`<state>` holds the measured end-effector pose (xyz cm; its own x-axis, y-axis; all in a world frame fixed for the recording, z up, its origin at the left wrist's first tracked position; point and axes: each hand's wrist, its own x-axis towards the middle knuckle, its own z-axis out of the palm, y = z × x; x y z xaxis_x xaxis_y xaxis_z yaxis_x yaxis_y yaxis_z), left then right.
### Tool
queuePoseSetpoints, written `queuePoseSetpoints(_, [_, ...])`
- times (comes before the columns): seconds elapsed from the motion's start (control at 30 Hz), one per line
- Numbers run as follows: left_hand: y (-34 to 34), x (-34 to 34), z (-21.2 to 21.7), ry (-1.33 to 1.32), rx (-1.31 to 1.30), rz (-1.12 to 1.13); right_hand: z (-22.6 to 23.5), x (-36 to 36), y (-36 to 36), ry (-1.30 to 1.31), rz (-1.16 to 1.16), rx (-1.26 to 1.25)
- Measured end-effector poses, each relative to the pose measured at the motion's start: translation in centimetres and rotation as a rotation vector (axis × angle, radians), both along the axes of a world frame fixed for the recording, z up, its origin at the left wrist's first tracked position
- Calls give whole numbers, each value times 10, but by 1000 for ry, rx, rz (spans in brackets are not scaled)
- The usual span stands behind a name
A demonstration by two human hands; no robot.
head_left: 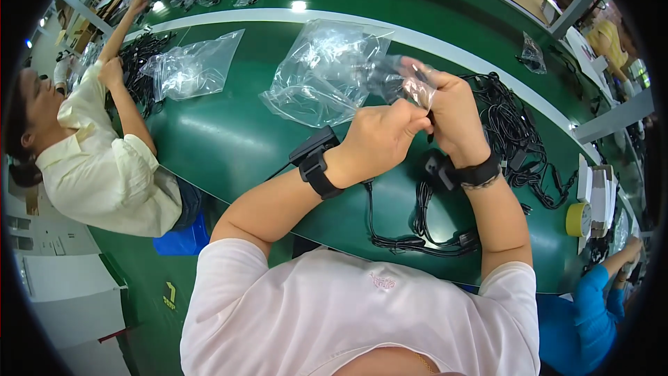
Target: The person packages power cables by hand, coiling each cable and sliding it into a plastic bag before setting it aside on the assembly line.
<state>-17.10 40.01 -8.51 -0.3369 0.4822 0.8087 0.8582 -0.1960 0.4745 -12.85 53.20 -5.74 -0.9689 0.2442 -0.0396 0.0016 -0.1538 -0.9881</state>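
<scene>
A small clear plastic bag (384, 78), with a dark coiled shape blurred inside it, is held up between my two hands. My right hand (458, 115) is closed around the near end of the bag. My left hand (379, 138) pinches at the same end, its thumb and fingertips pressed together. A short black piece shows just below the fingertips; whether it is a cable end I cannot tell. Behind the held bag, a stack of clear plastic bags (306, 73) lies flat on the green table (209, 136). Below my hands lies a bundled black cable (407, 242).
A tangled heap of black cables (511, 125) spreads right of my right hand. Beyond it are a yellow tape roll (577, 219) and an open white carton (600, 191). More bags (188, 69) lie left, beside a co-worker in pale yellow. A blue sleeve (591, 306) shows lower right.
</scene>
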Motion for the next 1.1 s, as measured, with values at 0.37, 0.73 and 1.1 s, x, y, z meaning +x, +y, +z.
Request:
queuePoseSetpoints(0.37, [-17, -8, 25, -231, 38, 73, 35, 4, -2, 333, -42, 1479])
queuePoseSetpoints(0.73, [-40, -31, 58, -212, 89, 7, 60, -10, -13, 414, 170, 1465])
queuePoseSetpoints(1.1, [-49, -51, 56, -459, 251, 132, 85, -18, -31, -28, 283, 951])
